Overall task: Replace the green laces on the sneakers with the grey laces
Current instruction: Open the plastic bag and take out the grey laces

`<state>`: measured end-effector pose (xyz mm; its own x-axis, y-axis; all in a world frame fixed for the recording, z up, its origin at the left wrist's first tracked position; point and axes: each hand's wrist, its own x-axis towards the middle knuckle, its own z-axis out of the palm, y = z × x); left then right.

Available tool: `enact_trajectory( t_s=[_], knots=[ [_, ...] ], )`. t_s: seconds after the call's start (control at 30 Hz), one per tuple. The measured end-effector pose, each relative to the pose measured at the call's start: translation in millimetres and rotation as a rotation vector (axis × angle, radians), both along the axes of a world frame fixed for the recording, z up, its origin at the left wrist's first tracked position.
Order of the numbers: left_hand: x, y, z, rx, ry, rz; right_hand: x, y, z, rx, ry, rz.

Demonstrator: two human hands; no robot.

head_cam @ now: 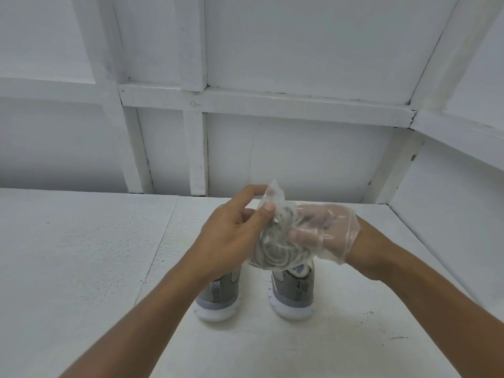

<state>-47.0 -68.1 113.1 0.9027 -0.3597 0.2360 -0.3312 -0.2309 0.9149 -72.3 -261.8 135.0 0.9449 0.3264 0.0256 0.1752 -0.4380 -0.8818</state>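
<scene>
Pinching now: the left hand (234,236) comes in from 9 o'clock and has the clear bag (276,192) caught between thumb and forefinger, high on its crumpled upper part, the other fingers curled behind. The grey laces (274,253) sit coiled in the bottom of that bag, held up in the air at the middle of the view, off the table (81,268). From 3 o'clock the right hand (323,230) is inside the bag, wrapped in plastic right up to the wrist, fingers and thumb stretched toward the coil, thumb tip against it. Whether that hand has closed on the laces I cannot tell, the film and the coil blur the fingertips. Straight below, at 6 o'clock of the bag, two grey shoes with white soles stand side by side on the table, apart, heels toward the person: the left sneaker (218,296) partly under the left forearm, the right sneaker (294,293) beneath the hanging coil. Their fronts are hidden behind the hands and bag. At 12 o'clock, a white panelled wall (300,50) rises behind the table.
</scene>
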Motion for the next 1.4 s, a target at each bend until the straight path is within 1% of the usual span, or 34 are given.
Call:
enact_trajectory(
  t_s=[0.17,0.3,0.37,0.4,0.5,0.57,0.63,0.73,0.83,0.87,0.93,1.03,1.13,1.2,1.3,1.4],
  knots=[
    [2,0,-4,-0.003,-0.017,0.03,-4,-2,-1,-0.044,-0.016,-0.071],
    [2,-6,-6,0.002,-0.039,0.064,-2,2,-5,0.033,0.007,-0.145],
    [2,-9,-9,0.037,-0.05,0.053,0,5,-9,-0.048,0.088,-0.269],
    [3,-11,-11,0.06,-0.067,0.056,0,6,-10,-0.084,0.099,-0.313],
    [4,-14,-15,0.1,-0.091,0.083,0,5,-14,-0.079,0.024,-0.243],
    [3,-17,-15,0.123,-0.091,0.08,-3,1,-20,-0.085,0.021,-0.235],
    [4,-17,-15,0.123,-0.094,0.081,-3,2,-24,-0.084,0.002,-0.271],
    [6,-15,-15,0.059,-0.075,0.107,-2,4,-22,-0.058,-0.044,-0.326],
    [5,-13,-11,-0.011,-0.044,0.155,0,0,-20,0.056,-0.064,-0.404],
    [6,-12,-11,-0.047,-0.018,0.172,-1,-3,-20,0.055,-0.084,-0.408],
    [9,-10,-13,-0.1,0.034,0.216,1,-11,-24,0.045,-0.117,-0.393],
    [13,-7,-15,-0.183,0.086,0.24,1,-19,-27,0.093,-0.171,-0.363],
    [20,-2,-18,-0.211,0.086,0.323,-1,-23,-29,0.158,-0.21,-0.319],
    [26,1,-21,-0.229,0.108,0.354,-1,-27,-32,0.213,-0.243,-0.374],
    [32,4,-22,-0.294,0.18,0.335,2,-36,-32,0.316,-0.275,-0.475],
    [36,5,-22,-0.347,0.217,0.342,6,-53,-32,0.325,-0.31,-0.605]
  ],
)
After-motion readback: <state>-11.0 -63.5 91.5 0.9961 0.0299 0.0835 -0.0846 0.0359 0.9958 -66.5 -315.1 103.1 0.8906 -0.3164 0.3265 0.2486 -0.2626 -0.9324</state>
